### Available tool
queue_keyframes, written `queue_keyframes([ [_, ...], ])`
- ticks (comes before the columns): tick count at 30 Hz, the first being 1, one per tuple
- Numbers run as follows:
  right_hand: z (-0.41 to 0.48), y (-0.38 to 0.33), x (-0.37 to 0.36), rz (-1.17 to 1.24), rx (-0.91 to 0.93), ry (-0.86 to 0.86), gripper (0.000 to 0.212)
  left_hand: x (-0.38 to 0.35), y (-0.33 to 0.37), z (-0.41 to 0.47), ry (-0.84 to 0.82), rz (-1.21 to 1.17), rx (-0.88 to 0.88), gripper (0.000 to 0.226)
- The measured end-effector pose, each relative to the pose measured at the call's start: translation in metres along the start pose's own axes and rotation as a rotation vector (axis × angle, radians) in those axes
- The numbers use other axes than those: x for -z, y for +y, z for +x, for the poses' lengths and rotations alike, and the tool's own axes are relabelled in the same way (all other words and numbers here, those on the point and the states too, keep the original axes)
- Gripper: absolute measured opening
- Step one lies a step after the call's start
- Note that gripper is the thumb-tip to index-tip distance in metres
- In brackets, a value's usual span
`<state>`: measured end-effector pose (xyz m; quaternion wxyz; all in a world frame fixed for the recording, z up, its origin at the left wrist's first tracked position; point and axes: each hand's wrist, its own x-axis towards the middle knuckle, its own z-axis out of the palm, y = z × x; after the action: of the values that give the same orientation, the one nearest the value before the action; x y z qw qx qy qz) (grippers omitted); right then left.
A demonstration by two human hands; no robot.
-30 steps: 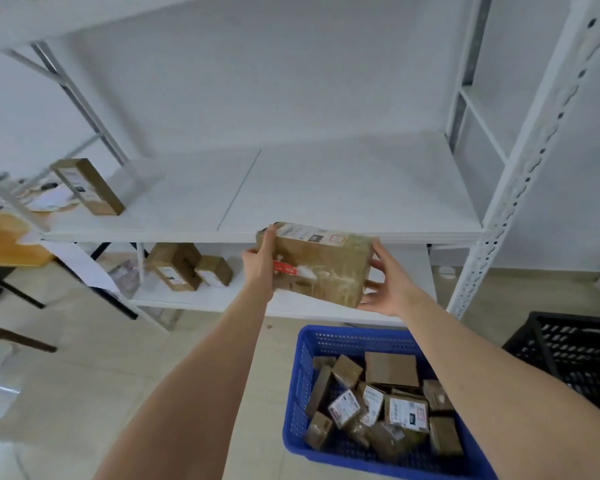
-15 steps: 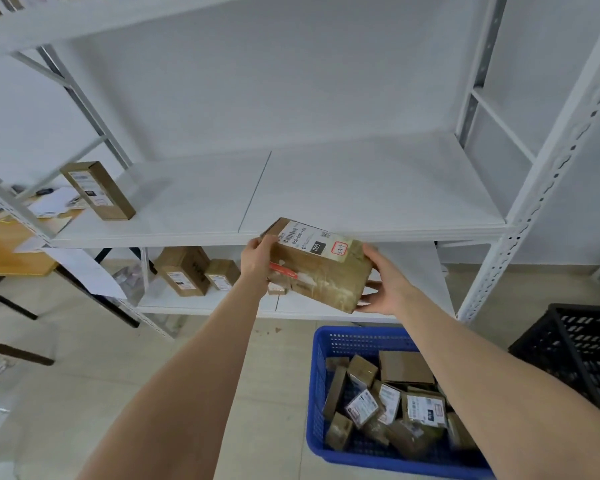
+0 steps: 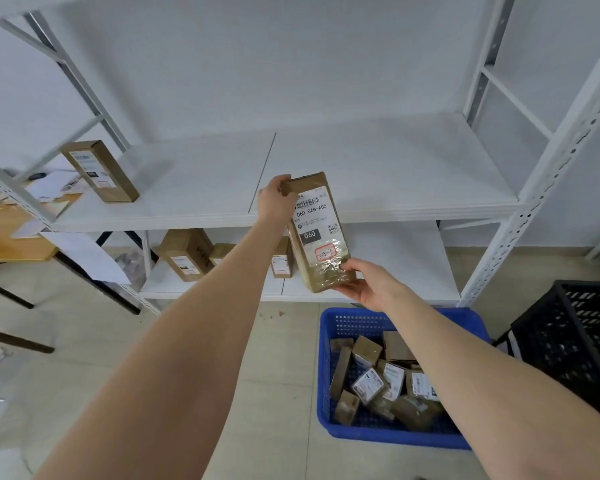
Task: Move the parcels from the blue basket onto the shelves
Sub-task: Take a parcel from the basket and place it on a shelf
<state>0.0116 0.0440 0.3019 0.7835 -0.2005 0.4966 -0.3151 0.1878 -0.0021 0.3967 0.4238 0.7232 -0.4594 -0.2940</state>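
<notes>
- Holding the parcel (image 3: 317, 233) upright, label toward me, just before the front edge of the middle shelf (image 3: 395, 174), well above the blue basket (image 3: 326, 344).
- My left hand (image 3: 274, 200) grips its top corner and my right hand (image 3: 369, 287) holds its bottom end; the hands are apart.
- Best done: I lift it clear of the shelf lip, set it down label outward, and let go only once it rests.

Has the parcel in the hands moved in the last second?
Yes. The parcel has turned from lying crosswise to standing on end, and its top now reaches above the front edge of the middle shelf.
</notes>
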Motion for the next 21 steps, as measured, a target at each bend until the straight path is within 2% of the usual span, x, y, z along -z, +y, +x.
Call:
queue_keyframes([
  [5,0.001,0.004,-0.010,-0.013,0.009,0.014,0.017,0.005,0.006,0.001,-0.040,0.059,-0.065,0.049],
  [14,-0.014,-0.004,-0.029,-0.096,0.077,0.040,0.018,0.029,0.027,0.000,-0.082,0.009,-0.127,0.052],
  [21,-0.047,-0.031,-0.046,-0.069,0.206,0.032,0.040,0.048,0.076,-0.008,-0.111,-0.008,-0.255,0.051],
])
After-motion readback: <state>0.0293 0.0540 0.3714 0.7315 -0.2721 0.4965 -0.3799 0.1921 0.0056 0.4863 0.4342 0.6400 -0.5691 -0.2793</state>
